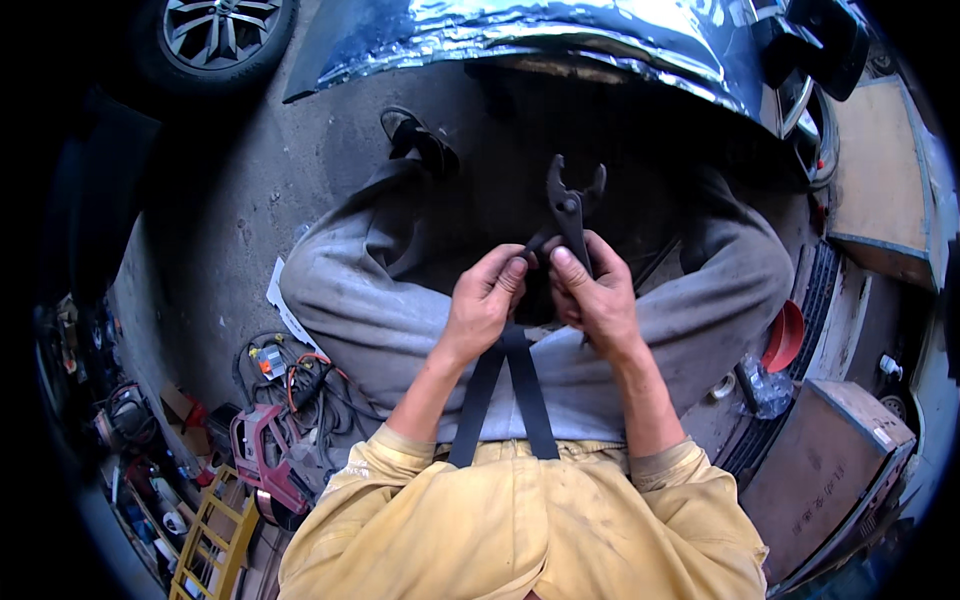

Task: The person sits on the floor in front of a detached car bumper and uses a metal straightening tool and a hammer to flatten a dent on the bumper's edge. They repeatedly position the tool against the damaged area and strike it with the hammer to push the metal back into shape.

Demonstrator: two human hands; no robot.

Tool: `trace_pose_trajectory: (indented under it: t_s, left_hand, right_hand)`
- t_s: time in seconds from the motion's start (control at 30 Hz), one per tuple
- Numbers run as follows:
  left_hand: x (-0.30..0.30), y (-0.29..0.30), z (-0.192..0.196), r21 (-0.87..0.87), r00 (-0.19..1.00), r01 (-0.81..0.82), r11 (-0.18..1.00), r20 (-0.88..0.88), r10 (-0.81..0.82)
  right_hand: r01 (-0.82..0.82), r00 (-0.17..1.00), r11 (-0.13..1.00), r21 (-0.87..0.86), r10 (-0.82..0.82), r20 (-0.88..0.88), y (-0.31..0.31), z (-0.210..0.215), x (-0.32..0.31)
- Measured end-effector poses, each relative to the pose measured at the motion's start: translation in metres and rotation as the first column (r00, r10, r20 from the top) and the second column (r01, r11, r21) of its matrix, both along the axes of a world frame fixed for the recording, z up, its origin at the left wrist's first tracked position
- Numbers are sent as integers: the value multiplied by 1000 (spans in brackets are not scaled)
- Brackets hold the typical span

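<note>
Grimy concrete floor (240,210) spreads under a workshop crowded on both sides, with a shiny blue vehicle body (560,35) across the far side and a dark-tyred wheel (220,35) at the far left. Someone sits low on the ground facing it, grey trousers (370,290) bent wide at the knees, one dark shoe (425,145) poking out toward the bodywork. Over the lap, roughly midway between the knees, I see a pair of dark metal pliers (570,207), jaws spread and pointing away from the body, handles apart.

Both hands are on that tool. The left hand (485,300) has its fingers clamped on the left handle, thumb lying along the top; the right hand (600,300) has its fingers closed around the other handle, thumb pressed on it near the pivot. A yellow jacket (500,520) covers the arms down to the forearms, and black straps (530,410) hang in a narrow V shape below the hands.

Off to the left, tangled cables (325,400) lie beside a dull red frame-shaped object (262,450), with a yellow ladder-like rack (215,535) nearer the person. To the right, a red bowl (783,337) sits tipped near a clear plastic bag (770,392), and a wooden box (830,480) stands just beyond.
</note>
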State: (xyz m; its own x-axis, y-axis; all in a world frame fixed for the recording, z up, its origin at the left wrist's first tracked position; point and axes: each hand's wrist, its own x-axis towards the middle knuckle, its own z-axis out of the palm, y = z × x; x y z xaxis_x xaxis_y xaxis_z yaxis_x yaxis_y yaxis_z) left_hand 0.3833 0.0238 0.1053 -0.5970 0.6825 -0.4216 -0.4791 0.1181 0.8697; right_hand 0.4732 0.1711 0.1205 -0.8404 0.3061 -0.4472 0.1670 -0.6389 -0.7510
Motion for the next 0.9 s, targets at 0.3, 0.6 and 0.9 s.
trace_pose_trajectory:
  t_s: [0.3, 0.6, 0.9]
  left_hand:
    - [-61, 70, -64, -173, 684, 26, 985, -715, -144]
    - [-114, 129, -19, 119, 806, -193, 974, -547, 227]
    - [-114, 154, -11, 146, 791, -224, 964, -550, 267]
  right_hand:
    - [7, 1000, 756, 655, -12, 4, 44, -62, -73]
    - [-195, 930, 185, 963, -277, 242, 64, -40, -114]
    - [-295, 907, 21, 955, -308, 287, 61, -15, -114]
